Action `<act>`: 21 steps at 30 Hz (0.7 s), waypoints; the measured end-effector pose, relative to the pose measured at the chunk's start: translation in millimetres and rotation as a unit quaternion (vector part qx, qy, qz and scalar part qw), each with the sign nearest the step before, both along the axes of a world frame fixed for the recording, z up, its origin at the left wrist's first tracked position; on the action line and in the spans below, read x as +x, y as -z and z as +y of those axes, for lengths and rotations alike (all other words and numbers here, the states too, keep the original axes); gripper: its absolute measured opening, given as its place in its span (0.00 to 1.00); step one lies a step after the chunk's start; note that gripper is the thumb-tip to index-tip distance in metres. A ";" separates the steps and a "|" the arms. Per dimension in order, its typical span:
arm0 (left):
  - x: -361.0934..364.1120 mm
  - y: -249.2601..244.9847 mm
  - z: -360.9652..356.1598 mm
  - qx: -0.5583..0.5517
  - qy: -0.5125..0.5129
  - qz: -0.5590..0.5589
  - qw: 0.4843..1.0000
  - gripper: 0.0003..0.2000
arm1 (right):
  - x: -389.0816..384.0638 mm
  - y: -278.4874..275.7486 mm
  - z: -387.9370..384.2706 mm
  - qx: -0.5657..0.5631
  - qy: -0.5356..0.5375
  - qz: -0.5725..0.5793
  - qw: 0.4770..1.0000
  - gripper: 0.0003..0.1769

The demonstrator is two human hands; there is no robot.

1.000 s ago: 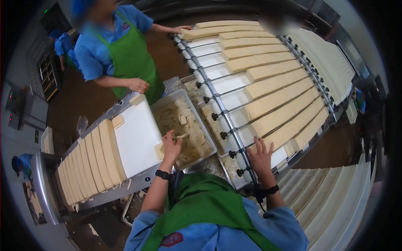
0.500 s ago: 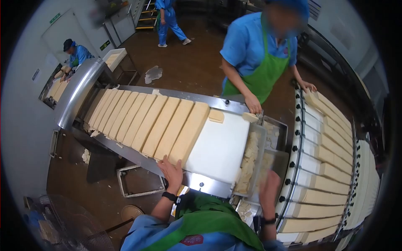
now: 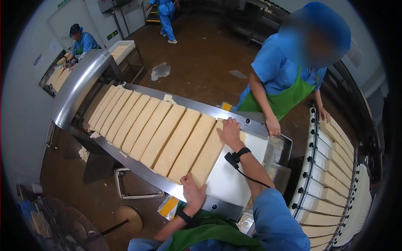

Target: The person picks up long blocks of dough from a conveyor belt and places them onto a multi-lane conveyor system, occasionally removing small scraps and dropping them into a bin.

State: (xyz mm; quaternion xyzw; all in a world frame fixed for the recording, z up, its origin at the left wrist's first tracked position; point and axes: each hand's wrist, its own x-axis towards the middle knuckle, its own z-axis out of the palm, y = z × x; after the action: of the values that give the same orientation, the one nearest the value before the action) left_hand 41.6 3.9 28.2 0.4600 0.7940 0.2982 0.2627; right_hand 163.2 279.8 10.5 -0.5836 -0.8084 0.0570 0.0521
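A row of long, pale dough slabs (image 3: 161,134) lies side by side across the white conveyor belt (image 3: 228,178). My left hand (image 3: 193,193) is at the near end of the last dough slab (image 3: 208,157), fingers and thumb curled around that end. At its far end my right hand (image 3: 230,133) reaches over the top, fingers bent down onto it. Between them, my two hands grip this slab, which still rests against or close to its neighbour. Part of its far end is hidden under my right hand.
Across the belt stands a co-worker (image 3: 284,79), one hand near the belt's end and one on a second conveyor (image 3: 303,167) carrying more slabs. Trays (image 3: 278,175) with scraps sit between the conveyors. A metal hood (image 3: 81,90) arches over the left end; a fan (image 3: 63,228) stands lower left.
My right hand has swung from the trays up and left to the last slab's far end. My left hand has moved right and down along with the slab row's end. The view has shifted.
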 end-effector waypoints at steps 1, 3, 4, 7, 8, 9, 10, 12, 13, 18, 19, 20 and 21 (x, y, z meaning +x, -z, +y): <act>0.9 0.9 0.2 0.001 0.004 0.005 1.000 0.43 | -2.6 -2.0 0.4 -0.002 0.011 -0.001 1.000 0.28; 1.6 4.2 1.9 -0.003 0.017 0.012 1.000 0.43 | -4.3 -3.7 -2.5 -0.005 0.035 -0.003 0.999 0.29; 1.9 5.2 2.0 -0.005 0.026 0.016 1.000 0.43 | -2.2 -2.3 -4.3 -0.003 0.027 -0.011 1.000 0.29; 11.0 5.5 6.8 -0.003 0.020 0.061 0.998 0.42 | 10.6 2.9 -6.7 0.004 0.003 -0.007 1.000 0.30; 12.5 4.8 8.5 -0.008 0.036 0.058 0.998 0.42 | 24.7 5.1 -9.1 0.001 -0.005 0.009 1.000 0.30; 14.1 3.8 9.5 -0.013 0.052 0.055 0.997 0.41 | 41.2 7.1 -13.5 -0.001 -0.013 0.024 1.000 0.29; 15.1 2.8 10.2 -0.018 0.067 0.052 0.996 0.41 | 60.1 4.8 -21.6 0.010 -0.001 0.035 0.999 0.30; 13.4 -0.7 15.7 -0.021 0.123 0.058 0.990 0.40 | 106.8 3.7 -39.5 0.004 0.032 0.056 0.998 0.30; 12.7 -1.7 18.9 -0.016 0.152 0.066 0.986 0.40 | 129.3 3.6 -47.1 -0.013 0.053 0.065 0.996 0.30; 7.9 2.8 36.9 -0.031 0.258 0.111 0.959 0.47 | 183.8 19.2 -85.4 0.112 0.146 0.125 0.975 0.31; 11.2 -0.7 39.4 -0.087 0.261 0.137 0.952 0.49 | 182.6 39.7 -87.4 0.151 0.144 0.098 0.973 0.31; 15.0 -3.3 41.6 -0.141 0.265 0.166 0.939 0.51 | 180.6 50.2 -92.5 0.190 0.145 0.070 0.969 0.31; 18.9 10.5 40.0 -0.118 0.253 0.180 0.943 0.52 | 174.2 49.0 -98.7 0.170 0.162 0.090 0.968 0.31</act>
State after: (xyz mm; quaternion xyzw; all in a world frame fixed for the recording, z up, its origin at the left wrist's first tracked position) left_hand 60.5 44.0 17.7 0.6573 0.7151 0.0380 0.2348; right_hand 337.3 181.1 -38.5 -0.6816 -0.6929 -0.0386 0.2318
